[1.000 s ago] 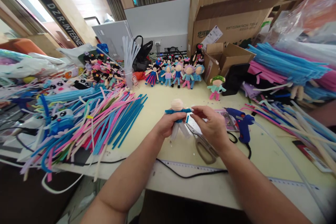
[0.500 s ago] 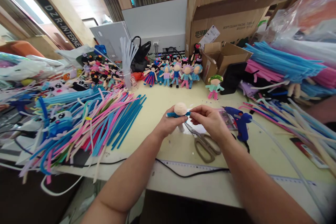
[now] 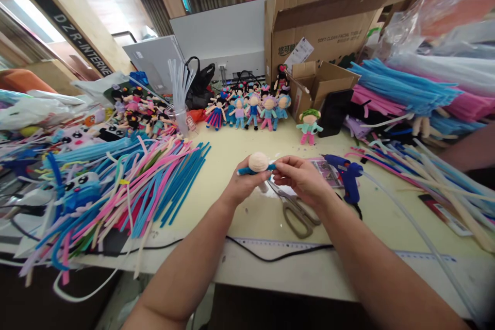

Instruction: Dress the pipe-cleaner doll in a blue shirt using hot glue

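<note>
Between my hands is a small pipe-cleaner doll (image 3: 258, 162) with a round cream head and blue arms. My left hand (image 3: 244, 185) is closed around its body, which is mostly hidden by the fingers. The fingertips of my right hand (image 3: 297, 175) pinch the end of the doll's blue arm on the right side. Below and partly behind the right hand lies a pair of scissors (image 3: 299, 216) with grey-brown handles. A blue glue gun (image 3: 348, 178) rests to the right of that hand.
Many loose pipe cleaners (image 3: 154, 180) are heaped on the left. Finished dolls (image 3: 253, 108) stand in rows at the back, and one with green hair (image 3: 308, 125) stands apart. Cardboard boxes (image 3: 320, 31) rise behind. A black cable (image 3: 270, 258) crosses the table's front.
The whole view has shifted slightly, so everything sits a little further left. Both hands keep their hold on the doll, with hardly any other visible movement.
</note>
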Available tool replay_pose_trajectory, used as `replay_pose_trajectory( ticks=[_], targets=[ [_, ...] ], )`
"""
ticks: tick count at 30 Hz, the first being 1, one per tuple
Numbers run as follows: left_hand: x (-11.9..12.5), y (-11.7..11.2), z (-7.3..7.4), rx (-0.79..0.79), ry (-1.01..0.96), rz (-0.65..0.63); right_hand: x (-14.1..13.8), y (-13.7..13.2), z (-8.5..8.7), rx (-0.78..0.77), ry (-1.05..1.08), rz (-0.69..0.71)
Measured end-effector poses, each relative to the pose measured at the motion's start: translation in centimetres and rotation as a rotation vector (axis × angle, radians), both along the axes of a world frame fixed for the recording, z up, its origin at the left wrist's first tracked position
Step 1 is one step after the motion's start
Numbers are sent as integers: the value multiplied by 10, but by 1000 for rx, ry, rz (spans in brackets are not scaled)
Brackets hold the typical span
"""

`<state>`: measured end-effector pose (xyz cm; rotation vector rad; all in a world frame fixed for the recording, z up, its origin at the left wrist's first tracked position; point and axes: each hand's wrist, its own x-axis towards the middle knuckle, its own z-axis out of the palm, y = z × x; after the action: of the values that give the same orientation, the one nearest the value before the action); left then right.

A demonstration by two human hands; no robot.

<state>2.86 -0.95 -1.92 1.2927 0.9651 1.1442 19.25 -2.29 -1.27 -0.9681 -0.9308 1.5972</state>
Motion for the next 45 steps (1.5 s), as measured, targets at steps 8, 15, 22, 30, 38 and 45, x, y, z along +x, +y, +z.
replay_pose_trajectory(
  ticks=[8,15,22,30,38,45],
  targets=[
    [-1,1,-2,15,28,13,-1,-1,-1,20,-152,22],
    [-1,-2,5,71,65,-22,-1,-1,-2,51,-155,7],
    [-2,0,2,62,36,-38,-2,-2,0,70,-167,10],
    [2,4,2,-212,-217,-100,2,3,-7,237,-366,-103],
    [-2,3,0,-380,-275,-231,-1,0,-17,573,-633,-228],
    [-5,5,-1,-391,-313,-286,4,2,-13,492,-576,-276]
  ],
)
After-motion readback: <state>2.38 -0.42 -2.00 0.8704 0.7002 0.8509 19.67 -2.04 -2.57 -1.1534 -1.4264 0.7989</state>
